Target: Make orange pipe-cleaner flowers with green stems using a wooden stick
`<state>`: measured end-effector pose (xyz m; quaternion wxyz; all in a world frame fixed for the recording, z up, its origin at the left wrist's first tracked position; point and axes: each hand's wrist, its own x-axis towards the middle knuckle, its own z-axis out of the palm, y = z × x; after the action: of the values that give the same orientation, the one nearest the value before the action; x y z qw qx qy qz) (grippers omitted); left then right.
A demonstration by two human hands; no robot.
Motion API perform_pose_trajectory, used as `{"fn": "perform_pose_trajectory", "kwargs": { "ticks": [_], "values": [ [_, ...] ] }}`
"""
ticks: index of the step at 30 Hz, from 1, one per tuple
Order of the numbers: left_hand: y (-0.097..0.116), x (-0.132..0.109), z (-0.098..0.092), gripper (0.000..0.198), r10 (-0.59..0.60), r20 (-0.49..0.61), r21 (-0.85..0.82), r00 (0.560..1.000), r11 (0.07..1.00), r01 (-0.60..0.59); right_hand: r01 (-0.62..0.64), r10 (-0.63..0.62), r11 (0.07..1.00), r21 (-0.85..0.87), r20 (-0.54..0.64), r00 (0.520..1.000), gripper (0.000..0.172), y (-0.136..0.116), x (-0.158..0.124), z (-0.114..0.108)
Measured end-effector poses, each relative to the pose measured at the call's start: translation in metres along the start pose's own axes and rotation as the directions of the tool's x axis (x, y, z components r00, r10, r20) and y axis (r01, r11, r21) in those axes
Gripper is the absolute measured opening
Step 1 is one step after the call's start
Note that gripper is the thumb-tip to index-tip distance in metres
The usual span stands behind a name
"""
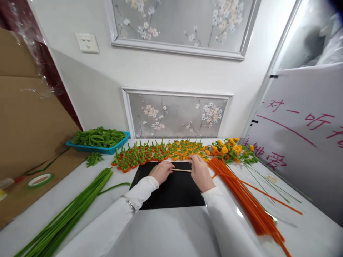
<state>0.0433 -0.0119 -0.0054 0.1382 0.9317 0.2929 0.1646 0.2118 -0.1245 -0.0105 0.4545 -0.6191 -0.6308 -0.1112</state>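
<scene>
A thin pale wooden stick (181, 170) is held level between both hands, over a black mat (174, 192). The fingers of my left hand (161, 172) are closed on its left end. My right hand (200, 172) is pinched at the right end. Beside the right fingertips, a short length of orange pipe cleaner (183, 155) sticks out to the left; whether the fingers grip it too is hard to make out. Just to the right lies a bundle of long orange pipe cleaners (241, 194).
Rows of small orange and green flower pieces (142, 155) line the back. Yellow-orange flowers on stems (230, 148) lie at back right. A blue tray (118, 145) holds green pieces. Long green pipe cleaners (72, 214) lie left, near a tape roll (40, 180). The wall stands close behind.
</scene>
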Motion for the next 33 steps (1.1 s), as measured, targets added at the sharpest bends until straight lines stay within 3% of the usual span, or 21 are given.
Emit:
{"fn": "perform_pose_trajectory", "kwargs": {
  "ticks": [5,11,17,21,25,28,33],
  "values": [
    [0.013,0.027,0.015,0.011,0.036,0.048,0.14,0.998,0.989,-0.043,-0.009,0.008,1.0,-0.024,-0.071,0.997,0.028,0.0,0.0,0.002],
    [0.015,0.033,0.011,0.011,0.007,0.131,0.142,0.991,0.99,-0.026,0.037,-0.038,0.999,-0.011,-0.048,0.998,0.031,-0.01,0.001,0.0],
    [0.015,-0.005,-0.014,0.019,-0.026,0.224,-0.076,0.974,0.996,0.044,0.075,-0.074,0.996,0.044,-0.009,0.997,0.035,-0.022,0.0,-0.006],
    [0.011,-0.044,-0.029,0.022,-0.071,0.265,-0.266,0.962,0.953,0.143,0.073,-0.088,0.958,0.276,0.04,0.995,0.029,-0.03,-0.001,-0.011],
    [0.01,-0.067,-0.031,0.03,-0.163,0.369,-0.453,0.915,0.828,0.33,-0.091,0.007,0.864,0.494,0.169,0.986,0.018,-0.028,-0.001,-0.011],
    [0.011,-0.072,-0.028,0.043,-0.183,0.418,-0.565,0.89,0.715,0.413,-0.194,0.056,0.796,0.573,0.249,0.967,0.019,-0.022,-0.003,-0.005],
    [0.009,-0.077,-0.025,0.06,-0.151,0.513,-0.748,0.845,0.404,0.527,-0.256,0.096,0.768,0.587,0.29,0.952,0.028,-0.016,-0.011,0.011]
  ]
}}
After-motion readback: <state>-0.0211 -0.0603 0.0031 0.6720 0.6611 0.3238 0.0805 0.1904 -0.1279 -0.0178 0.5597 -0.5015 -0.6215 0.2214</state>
